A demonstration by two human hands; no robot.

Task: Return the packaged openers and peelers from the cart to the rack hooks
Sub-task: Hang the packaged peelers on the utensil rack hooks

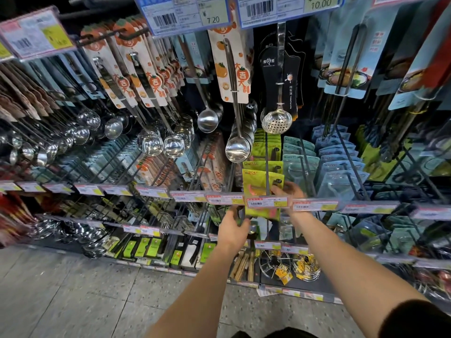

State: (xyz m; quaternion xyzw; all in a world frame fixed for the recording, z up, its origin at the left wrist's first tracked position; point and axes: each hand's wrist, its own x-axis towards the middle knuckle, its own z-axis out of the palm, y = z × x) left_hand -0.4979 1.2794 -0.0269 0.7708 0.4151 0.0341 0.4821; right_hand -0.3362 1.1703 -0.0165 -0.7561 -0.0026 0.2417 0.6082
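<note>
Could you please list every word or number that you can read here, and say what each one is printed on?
"10.00": upper right price tag.
"¥ 7 20": upper middle price tag.
"大吉大利": orange-printed ladle card.
"出生活": black skimmer card.
Too blurred or too small to read: the shelf-edge price tags, the green package and the small print beside the barcodes.

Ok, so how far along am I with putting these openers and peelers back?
Done: several yellow-green packs already hang on the hook. In hand: your left hand and right hand hold one more yellow-green package at the hook's front end, partly behind the price tag; whether it is fully on, I cannot tell. Left: the cart is out of view, so the remaining count is unknown.
</note>
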